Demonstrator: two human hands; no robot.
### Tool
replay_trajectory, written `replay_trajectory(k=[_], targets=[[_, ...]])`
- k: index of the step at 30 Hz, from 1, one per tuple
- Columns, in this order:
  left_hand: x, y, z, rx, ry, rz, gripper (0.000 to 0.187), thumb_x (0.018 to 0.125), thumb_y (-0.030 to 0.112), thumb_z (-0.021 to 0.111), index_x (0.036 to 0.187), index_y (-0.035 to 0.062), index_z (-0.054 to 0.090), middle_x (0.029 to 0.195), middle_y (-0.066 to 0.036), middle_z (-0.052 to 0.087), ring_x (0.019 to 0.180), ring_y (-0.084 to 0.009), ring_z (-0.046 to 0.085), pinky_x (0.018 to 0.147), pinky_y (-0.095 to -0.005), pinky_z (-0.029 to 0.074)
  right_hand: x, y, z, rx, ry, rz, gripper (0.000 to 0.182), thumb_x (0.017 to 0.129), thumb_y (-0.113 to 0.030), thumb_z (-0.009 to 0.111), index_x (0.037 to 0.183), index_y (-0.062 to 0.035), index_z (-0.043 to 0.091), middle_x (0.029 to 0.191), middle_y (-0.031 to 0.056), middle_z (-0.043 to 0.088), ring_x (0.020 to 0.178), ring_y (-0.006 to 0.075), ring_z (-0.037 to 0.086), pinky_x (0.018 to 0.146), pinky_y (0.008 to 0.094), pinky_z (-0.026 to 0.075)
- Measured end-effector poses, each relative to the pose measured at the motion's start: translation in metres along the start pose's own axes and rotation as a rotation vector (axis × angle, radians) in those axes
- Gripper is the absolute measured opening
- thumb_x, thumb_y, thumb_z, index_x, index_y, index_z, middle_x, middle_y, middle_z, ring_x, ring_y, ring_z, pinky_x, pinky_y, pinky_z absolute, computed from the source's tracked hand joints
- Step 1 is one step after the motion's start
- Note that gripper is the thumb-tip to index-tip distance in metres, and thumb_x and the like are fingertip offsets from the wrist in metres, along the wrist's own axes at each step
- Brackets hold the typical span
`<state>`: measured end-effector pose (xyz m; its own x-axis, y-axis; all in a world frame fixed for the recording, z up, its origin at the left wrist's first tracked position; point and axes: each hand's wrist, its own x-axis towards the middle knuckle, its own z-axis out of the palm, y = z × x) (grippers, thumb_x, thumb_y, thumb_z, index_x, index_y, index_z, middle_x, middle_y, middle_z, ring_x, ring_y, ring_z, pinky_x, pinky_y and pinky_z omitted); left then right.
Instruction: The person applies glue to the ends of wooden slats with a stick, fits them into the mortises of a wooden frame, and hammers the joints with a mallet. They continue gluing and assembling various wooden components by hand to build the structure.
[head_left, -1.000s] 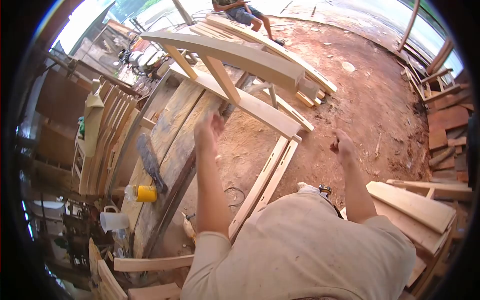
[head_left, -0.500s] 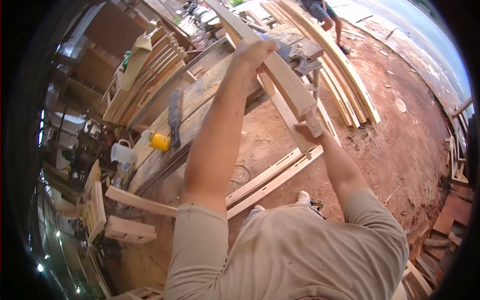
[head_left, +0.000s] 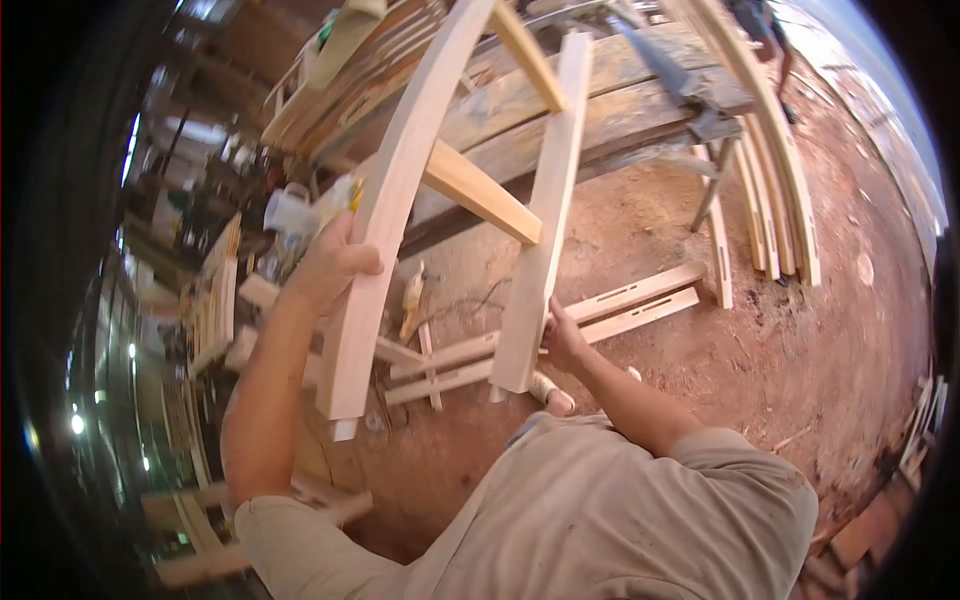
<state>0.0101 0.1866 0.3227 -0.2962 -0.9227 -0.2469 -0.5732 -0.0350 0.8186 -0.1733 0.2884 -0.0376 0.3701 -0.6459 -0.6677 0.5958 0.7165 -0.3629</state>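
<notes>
A pale wooden frame [head_left: 385, 195] hangs in front of me, made of two long side rails joined by crosspieces. My left hand [head_left: 340, 262] is wrapped round the left rail, thumb on its near face. At the right rail [head_left: 545, 215], my right hand [head_left: 563, 338] grips the outer edge low down, its fingers partly hidden behind the wood. Short tenons stick out at the lower ends of both rails. One crosspiece [head_left: 485, 195] spans the middle, and another [head_left: 528, 55] sits higher up.
Behind the frame stands a rough plank workbench [head_left: 640, 110]. Slotted wooden rails [head_left: 640, 300] lie on the dirt floor near my feet. Long curved timbers [head_left: 770, 190] lean at the bench's right end. A white jug [head_left: 288, 208] stands at the left. Another person's legs [head_left: 775, 45] show far right.
The frame has swung left and turned to face me, so both rails and the crosspieces now show. My hands have moved apart and lower, and my view has turned.
</notes>
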Motion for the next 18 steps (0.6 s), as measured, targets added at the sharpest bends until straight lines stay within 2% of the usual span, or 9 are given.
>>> replay_trajectory(k=[2,3,4,6,7,9,10,16,18], targets=[[-0.042,-0.014,-0.011,-0.096,0.012,-0.079,0.054,0.058,0.008,0.063,0.11,0.0002,0.049,0.098,-0.008,0.056,0.086,-0.0171,0.057,0.078,-0.031,0.048,0.041,0.002,0.004,0.135,-0.206,-0.221,0.086,0.088,-0.075,0.026,0.141,-0.0088,0.042,0.141,0.0144,0.044,0.126,0.0353,0.041,0.101,0.0613,0.03],[-0.063,-0.021,-0.016,-0.124,0.069,-0.137,0.054,0.058,0.008,0.063,0.11,0.0002,0.049,0.098,-0.008,0.056,0.086,-0.0171,0.057,0.078,-0.031,0.048,0.051,-0.012,0.009,0.157,-0.227,-0.173,0.087,0.087,-0.076,0.027,0.141,-0.009,0.041,0.14,0.0151,0.046,0.125,0.0381,0.043,0.102,0.0633,0.028],[-0.08,-0.028,-0.018,-0.092,0.049,-0.134,0.047,0.061,0.007,0.063,0.105,0.0009,0.048,0.095,-0.006,0.053,0.085,-0.0143,0.054,0.073,-0.0288,0.046,0.089,-0.018,-0.001,0.187,-0.297,-0.196,0.087,0.087,-0.076,0.028,0.143,-0.0091,0.038,0.142,0.0155,0.043,0.13,0.038,0.038,0.106,0.0609,0.026],[-0.111,-0.033,-0.016,-0.13,0.042,-0.15,0.037,0.065,0.005,0.063,0.099,0.0019,0.047,0.091,-0.003,0.049,0.083,-0.0099,0.048,0.066,-0.0267,0.044,0.094,-0.055,0.02,0.308,-0.323,-0.205,0.093,0.084,-0.079,0.033,0.14,-0.0051,0.04,0.135,0.0168,0.05,0.127,0.0352,0.044,0.109,0.0526,0.029],[-0.126,-0.038,-0.021,-0.153,0.091,-0.176,0.037,0.065,0.005,0.063,0.099,0.0019,0.047,0.091,-0.003,0.049,0.083,-0.0099,0.048,0.066,-0.0267,0.044,0.114,-0.068,0.017,0.294,-0.287,-0.212,0.089,0.083,-0.075,0.043,0.138,-0.0051,0.042,0.132,0.016,0.053,0.124,0.0342,0.047,0.108,0.0512,0.031],[-0.149,-0.046,-0.034,0.284,0.0,-0.224,0.037,0.067,0.008,0.063,0.1,0.0011,0.048,0.091,-0.007,0.052,0.084,-0.013,0.051,0.069,-0.0296,0.045,0.108,-0.085,0.041,0.243,-0.102,-0.382,0.07,0.086,-0.055,0.056,0.132,-0.0033,0.046,0.128,0.0137,0.056,0.119,0.0315,0.052,0.107,0.0471,0.035],[-0.158,-0.049,-0.034,0.324,-0.001,-0.207,0.041,0.065,0.014,0.064,0.101,-0.0004,0.05,0.091,-0.008,0.052,0.087,-0.0178,0.052,0.075,-0.0325,0.043,0.113,-0.09,0.042,0.279,-0.164,-0.335,0.065,0.086,-0.049,0.062,0.13,-0.0053,0.047,0.126,0.0132,0.057,0.116,0.0308,0.054,0.106,0.0473,0.037],[-0.209,-0.159,-0.067,0.462,-0.014,-0.118,0.045,0.065,0.011,0.063,0.105,-0.0023,0.05,0.092,-0.023,0.058,0.088,-0.0368,0.058,0.077,-0.0385,0.046,0.143,-0.027,0.047,0.194,-0.006,-0.481,0.041,0.089,-0.031,0.059,0.12,-0.0057,0.052,0.109,0.0119,0.06,0.104,0.0312,0.057,0.096,0.0501,0.044],[-0.218,-0.205,-0.097,0.449,0.067,-0.063,0.047,0.065,0.01,0.063,0.108,-0.0015,0.052,0.093,-0.023,0.06,0.089,-0.0372,0.06,0.077,-0.0384,0.047,0.133,0.002,0.064,0.224,0.01,-0.497,0.04,0.087,-0.028,0.059,0.119,-0.0056,0.051,0.105,0.0117,0.06,0.1,0.0312,0.058,0.092,0.0496,0.047]])
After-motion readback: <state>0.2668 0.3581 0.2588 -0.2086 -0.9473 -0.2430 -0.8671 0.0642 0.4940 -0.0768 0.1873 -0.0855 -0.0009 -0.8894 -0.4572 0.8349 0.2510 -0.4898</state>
